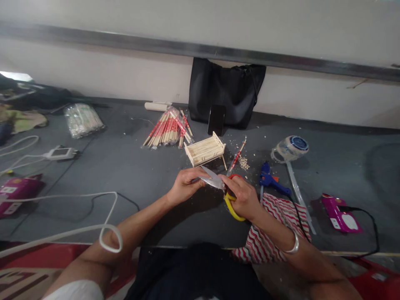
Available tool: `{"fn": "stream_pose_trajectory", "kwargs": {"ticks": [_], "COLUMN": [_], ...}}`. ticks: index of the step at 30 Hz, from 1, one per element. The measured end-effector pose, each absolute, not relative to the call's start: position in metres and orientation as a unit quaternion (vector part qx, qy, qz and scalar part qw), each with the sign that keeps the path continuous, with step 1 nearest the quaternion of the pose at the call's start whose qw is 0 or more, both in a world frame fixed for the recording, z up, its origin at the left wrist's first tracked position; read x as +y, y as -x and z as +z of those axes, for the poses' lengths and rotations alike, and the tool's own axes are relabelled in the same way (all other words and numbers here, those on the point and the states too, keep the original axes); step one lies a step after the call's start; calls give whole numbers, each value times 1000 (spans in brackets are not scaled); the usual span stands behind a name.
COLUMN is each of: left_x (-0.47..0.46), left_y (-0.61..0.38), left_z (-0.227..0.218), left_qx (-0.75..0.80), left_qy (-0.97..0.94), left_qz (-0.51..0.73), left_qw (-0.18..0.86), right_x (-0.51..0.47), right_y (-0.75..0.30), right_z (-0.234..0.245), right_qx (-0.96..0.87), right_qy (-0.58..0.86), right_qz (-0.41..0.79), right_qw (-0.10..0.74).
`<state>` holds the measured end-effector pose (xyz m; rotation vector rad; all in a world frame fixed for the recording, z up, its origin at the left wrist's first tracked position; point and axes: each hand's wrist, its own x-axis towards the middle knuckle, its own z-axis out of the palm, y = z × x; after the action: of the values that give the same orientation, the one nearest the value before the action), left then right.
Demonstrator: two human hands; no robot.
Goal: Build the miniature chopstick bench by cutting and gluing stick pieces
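Observation:
My right hand point(242, 196) grips the yellow and red handles of a pair of scissors point(215, 180), its steel blades pointing left. My left hand point(186, 183) is closed in a pinch at the blades, holding something thin that I cannot make out. Just beyond both hands stands a small bed-shaped frame built of wooden sticks point(205, 149). A single red-wrapped chopstick point(236, 157) lies to its right beside a scatter of wood chips point(244, 163).
A pile of red-wrapped chopsticks point(168, 129), a black bag point(223, 89) with a phone point(216, 119) leaning on it. A blue glue gun point(271, 180), striped cloth point(275, 225), tape roll point(290, 148), pink devices point(340, 212) point(17, 192), white cables point(78, 216), a bagged bundle point(83, 119).

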<state>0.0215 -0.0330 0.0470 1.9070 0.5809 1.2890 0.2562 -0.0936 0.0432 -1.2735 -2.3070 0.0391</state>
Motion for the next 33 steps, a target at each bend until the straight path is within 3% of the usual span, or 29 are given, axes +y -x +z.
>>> {"fn": "stream_pose_trajectory", "kwargs": {"ticks": [16,33], "left_x": [-34,-31], "left_y": [-24,-23], "left_z": [47,45], "left_qx": [203,181], "left_qy": [-764,-793], "left_qz": [527,527], "left_qw": [312,247], "right_x": [-96,-91], "right_y": [-250,-254], "right_z": [54,44], "right_qx": [-848,-854], "right_qy": [465,466], "right_qz": [-48,25], "right_qw": [249,229]}}
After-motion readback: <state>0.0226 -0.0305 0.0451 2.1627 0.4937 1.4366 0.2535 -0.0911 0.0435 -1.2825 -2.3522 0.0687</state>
